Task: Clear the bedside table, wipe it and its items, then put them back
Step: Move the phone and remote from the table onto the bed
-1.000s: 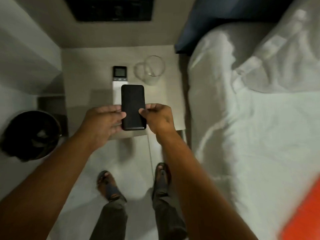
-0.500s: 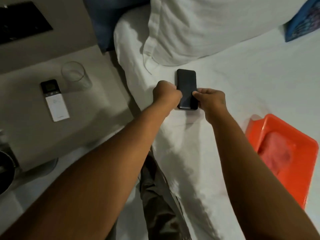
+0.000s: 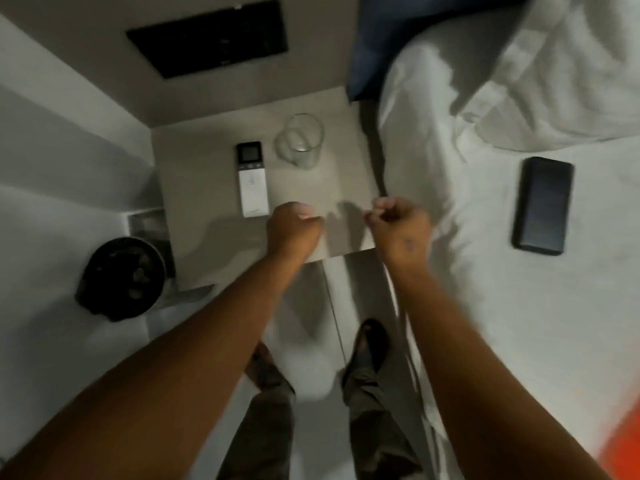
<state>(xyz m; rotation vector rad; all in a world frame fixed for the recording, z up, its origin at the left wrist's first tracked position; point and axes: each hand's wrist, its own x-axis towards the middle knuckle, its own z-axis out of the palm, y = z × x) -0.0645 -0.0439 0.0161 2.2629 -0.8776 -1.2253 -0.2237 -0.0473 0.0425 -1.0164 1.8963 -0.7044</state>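
The grey bedside table (image 3: 194,188) holds a white remote (image 3: 252,180) with a dark screen end and, to its right, an empty clear glass (image 3: 300,140). A black phone (image 3: 542,206) lies flat on the white bed sheet (image 3: 485,289), apart from both hands. My left hand (image 3: 294,226) hovers over the table's front edge, just right of the remote's near end, fingers curled with nothing in them. Curled and empty too, my right hand (image 3: 401,226) is above the table's front right corner, beside the bed.
A black waste bin (image 3: 121,277) stands on the floor left of the table. A black wall panel (image 3: 211,38) is above the table. A white pillow (image 3: 554,71) lies at the bed's head. An orange tray's corner (image 3: 623,441) shows at lower right. My feet are on the floor below.
The phone was carried from the table to the bed and let go. Both hands have come back over the table's front edge, empty.
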